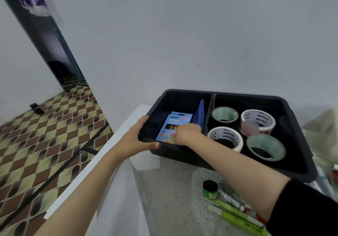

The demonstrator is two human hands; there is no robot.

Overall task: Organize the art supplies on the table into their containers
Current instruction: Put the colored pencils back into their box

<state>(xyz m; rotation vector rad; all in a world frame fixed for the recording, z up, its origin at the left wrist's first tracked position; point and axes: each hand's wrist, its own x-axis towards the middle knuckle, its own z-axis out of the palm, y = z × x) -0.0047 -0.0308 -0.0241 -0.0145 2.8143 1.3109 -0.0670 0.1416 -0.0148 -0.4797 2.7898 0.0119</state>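
A black bin with a divider sits on the speckled table. Its left compartment holds a blue box of neon coloured pencils and a flat blue item leaning on the divider. In the right compartment lie several tape rolls, two white and two pale green. My left hand grips the bin's near-left corner, thumb along the front rim. My right hand reaches into the left compartment, its fingers curled round a small pastel item on the pencil box.
On the table at the near right lie a small green jar with a black lid and several green tubes and pens. Clear plastic packaging sits right of the bin. The table's left edge drops to a tiled floor.
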